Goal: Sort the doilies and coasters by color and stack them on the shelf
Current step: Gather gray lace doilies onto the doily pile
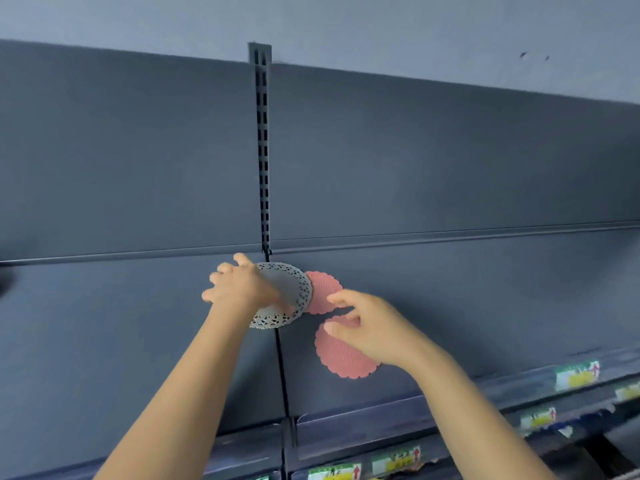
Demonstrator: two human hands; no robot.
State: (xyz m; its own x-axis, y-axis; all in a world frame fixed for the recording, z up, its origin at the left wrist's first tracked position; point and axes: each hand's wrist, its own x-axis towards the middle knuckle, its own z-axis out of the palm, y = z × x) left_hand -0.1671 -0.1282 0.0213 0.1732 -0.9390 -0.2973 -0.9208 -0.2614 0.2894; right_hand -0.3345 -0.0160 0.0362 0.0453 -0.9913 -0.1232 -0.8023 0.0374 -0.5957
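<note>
On the dark grey shelf (121, 341) lies a stack of white lace doilies (291, 289), with my left hand (239, 285) flat on top of it, fingers spread and straight. To its right a pink scalloped coaster (323, 289) lies partly under the doilies' edge. A second pink coaster (341, 355) lies nearer the front. My right hand (363, 323) holds this second coaster at its far edge, the thumb curled over it and the fingers reaching toward the first pink coaster.
A slotted black upright (263, 150) runs up the back panel behind the doilies. A seam (282, 372) divides the shelf into two boards. Price-label strips (575, 375) run along the shelf fronts at the lower right.
</note>
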